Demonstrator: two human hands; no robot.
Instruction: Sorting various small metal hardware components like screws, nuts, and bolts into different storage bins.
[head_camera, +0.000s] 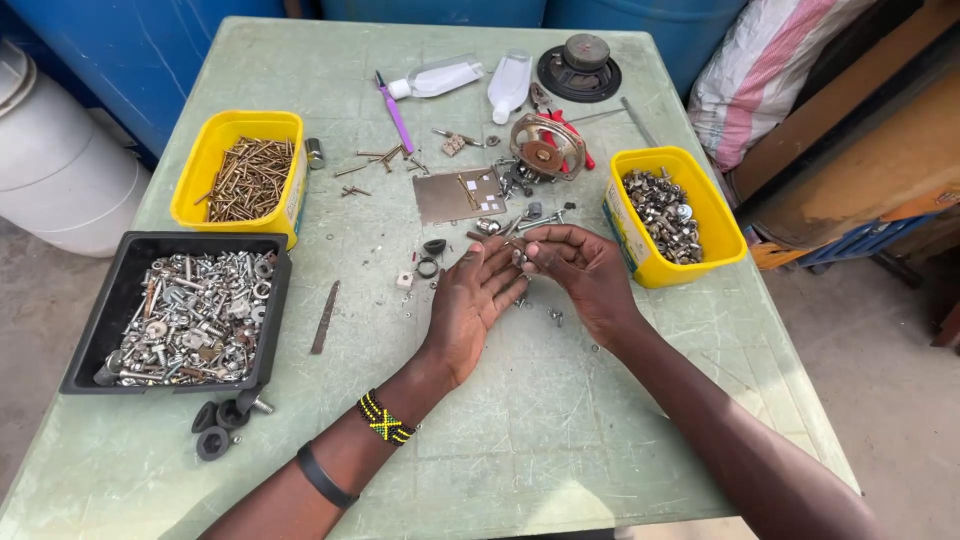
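We see our left hand (470, 305) lying open, palm up, mid-counter (560, 420), while our right hand (580, 268) pinches a small metal fastener (520, 257) just above its fingertips. Yellow tub of nuts (672, 213) sits right; bare counter lies near us.

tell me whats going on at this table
A person works at a pale green table strewn with small hardware. The left hand lies open, palm up, while the right hand pinches small metal pieces at its fingertips. A yellow tub of screws and a black tray of bolts and nuts sit to the left, another yellow tub of metal fittings to the right.
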